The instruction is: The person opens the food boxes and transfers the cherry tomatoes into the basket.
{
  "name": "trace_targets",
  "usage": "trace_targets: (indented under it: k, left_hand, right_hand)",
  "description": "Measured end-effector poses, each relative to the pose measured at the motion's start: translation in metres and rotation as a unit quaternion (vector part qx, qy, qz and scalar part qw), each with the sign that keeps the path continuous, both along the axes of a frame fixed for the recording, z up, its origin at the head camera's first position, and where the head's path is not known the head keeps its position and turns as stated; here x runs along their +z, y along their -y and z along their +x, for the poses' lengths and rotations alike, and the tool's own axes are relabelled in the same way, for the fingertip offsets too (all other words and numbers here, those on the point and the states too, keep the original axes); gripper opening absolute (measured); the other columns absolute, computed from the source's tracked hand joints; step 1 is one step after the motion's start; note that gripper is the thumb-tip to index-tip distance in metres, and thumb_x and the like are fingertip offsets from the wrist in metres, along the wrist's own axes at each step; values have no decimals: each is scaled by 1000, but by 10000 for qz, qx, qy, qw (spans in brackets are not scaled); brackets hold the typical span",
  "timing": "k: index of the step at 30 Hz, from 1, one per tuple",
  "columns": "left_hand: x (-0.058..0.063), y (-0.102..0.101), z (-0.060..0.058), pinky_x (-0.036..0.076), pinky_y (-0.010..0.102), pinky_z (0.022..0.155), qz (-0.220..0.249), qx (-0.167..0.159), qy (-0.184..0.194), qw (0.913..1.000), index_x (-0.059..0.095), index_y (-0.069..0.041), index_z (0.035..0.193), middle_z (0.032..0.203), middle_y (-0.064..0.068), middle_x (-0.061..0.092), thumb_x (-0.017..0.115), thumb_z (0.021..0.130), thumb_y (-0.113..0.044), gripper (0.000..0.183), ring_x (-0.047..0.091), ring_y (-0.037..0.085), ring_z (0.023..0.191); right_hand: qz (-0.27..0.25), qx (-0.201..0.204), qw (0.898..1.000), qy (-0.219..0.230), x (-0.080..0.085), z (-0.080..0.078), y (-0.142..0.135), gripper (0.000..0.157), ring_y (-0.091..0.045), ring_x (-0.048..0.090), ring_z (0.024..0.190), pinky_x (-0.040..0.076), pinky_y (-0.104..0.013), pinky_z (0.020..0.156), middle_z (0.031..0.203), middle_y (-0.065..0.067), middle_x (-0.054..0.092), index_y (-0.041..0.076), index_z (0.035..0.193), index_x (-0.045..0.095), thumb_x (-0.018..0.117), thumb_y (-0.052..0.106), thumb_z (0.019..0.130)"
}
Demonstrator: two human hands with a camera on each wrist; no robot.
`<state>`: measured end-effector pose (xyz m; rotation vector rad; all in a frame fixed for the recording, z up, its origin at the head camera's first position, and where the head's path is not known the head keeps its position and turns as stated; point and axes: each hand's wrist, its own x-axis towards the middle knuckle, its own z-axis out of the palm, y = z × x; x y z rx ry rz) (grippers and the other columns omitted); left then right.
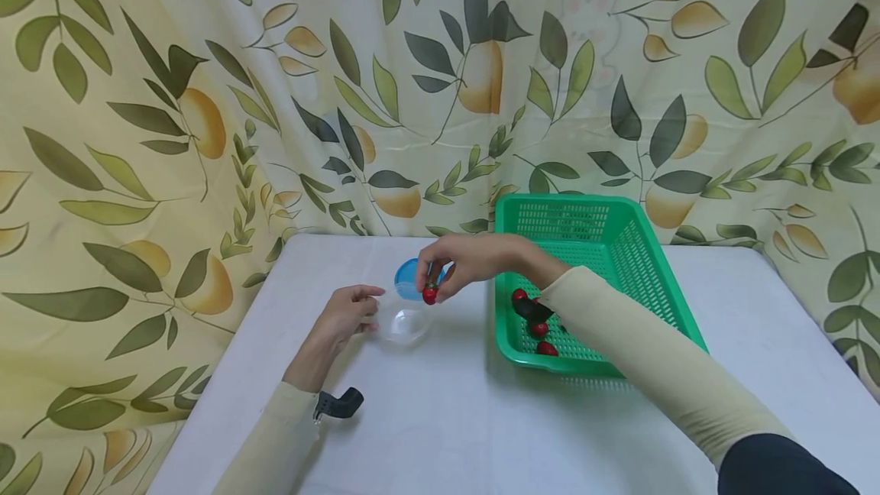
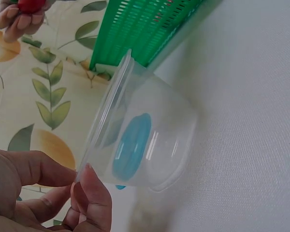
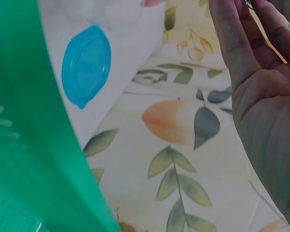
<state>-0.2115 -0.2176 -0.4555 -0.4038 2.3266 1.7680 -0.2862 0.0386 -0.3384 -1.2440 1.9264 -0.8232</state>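
My left hand [image 1: 344, 317] pinches the rim of a clear plastic tub [image 2: 157, 125] between thumb and fingers. The tub [image 1: 404, 325] stands on the white table, its mouth uncovered. Above and just behind it, my right hand [image 1: 467, 260] holds a small red fruit [image 1: 429, 295] with a green top between its fingertips. A blue lid [image 1: 407, 279] lies on the table behind the tub, partly hidden by the right hand; the right wrist view shows the lid [image 3: 87, 67] whole.
On the right stands a green perforated basket [image 1: 677, 304] with several red fruits [image 1: 538, 330] near its front left corner. The right forearm crosses above it. A leaf-and-fruit patterned curtain [image 1: 385, 98] hangs behind the white table [image 1: 440, 418].
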Motion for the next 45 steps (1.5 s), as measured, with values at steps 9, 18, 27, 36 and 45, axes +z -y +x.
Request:
trace_targets:
  k: [9, 18, 27, 36, 45]
  left_hand:
    - [-2, 0, 0, 58, 25, 69, -86, 36, 30, 10000, 67, -2, 127, 108, 13, 57, 58, 97, -3, 31, 56, 23, 90]
    - [-2, 1, 0, 58, 26, 68, -70, 52, 41, 10000, 67, -2, 127, 105, 12, 57, 58, 97, -3, 32, 56, 24, 88]
    - [-2, 1, 0, 57, 25, 68, -30, 14, 29, 10000, 66, -1, 128, 110, 14, 57, 57, 97, -3, 32, 56, 26, 90]
    - [-2, 0, -1, 58, 26, 69, -14, 53, 25, 10000, 67, -2, 127, 108, 13, 57, 59, 96, -4, 32, 56, 26, 90]
    - [-3, 0, -1, 58, 26, 69, 1, 57, 13, 10000, 67, -1, 127, 105, 12, 55, 59, 95, -2, 33, 55, 25, 90]
  right_hand:
    - [-30, -428, 9990, 134, 7, 0, -36, 27, -20, 68, 108, 57, -36, 94, 115, -3, 70, 9, 118, 69, 74, 8, 92]
    - [1, -800, 9968, -6, 2, -2, -78, 25, -20, 67, 109, 57, -35, 94, 115, -2, 70, 13, 116, 71, 76, 12, 91]
    - [-124, -1112, 9937, -19, -5, -1, -117, 24, -23, 66, 109, 56, -37, 94, 114, -4, 69, 14, 115, 69, 75, 12, 92]
    - [-198, -1369, 9903, -90, -11, -3, -150, 25, -26, 66, 108, 58, -36, 90, 113, -7, 68, 13, 115, 68, 76, 17, 92]
    - [7, -1774, 9841, -96, -21, -1, -177, 24, -28, 65, 102, 58, -34, 86, 112, -9, 68, 10, 115, 69, 74, 13, 92]
